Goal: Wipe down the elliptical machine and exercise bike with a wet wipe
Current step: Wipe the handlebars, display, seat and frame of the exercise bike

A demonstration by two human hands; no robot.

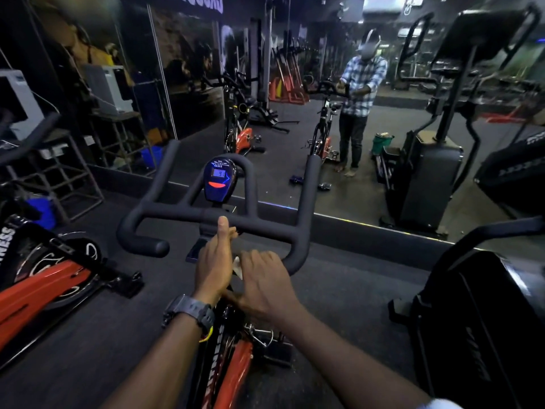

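With left hand [213, 261] gripping the black padded handlebar [206, 215] of the orange exercise bike [233, 370] near its centre, and right hand [265, 278] pinching the small white wet wipe [238, 265] just beside, best to press the wipe flat, then rub slowly outward along the bar.

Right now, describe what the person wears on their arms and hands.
Both hands are bare, without gloves. The left hand has a dark grey digital watch on its wrist, with a yellow band beside it. The right hand wears nothing; a white sleeve edge shows near the elbow.
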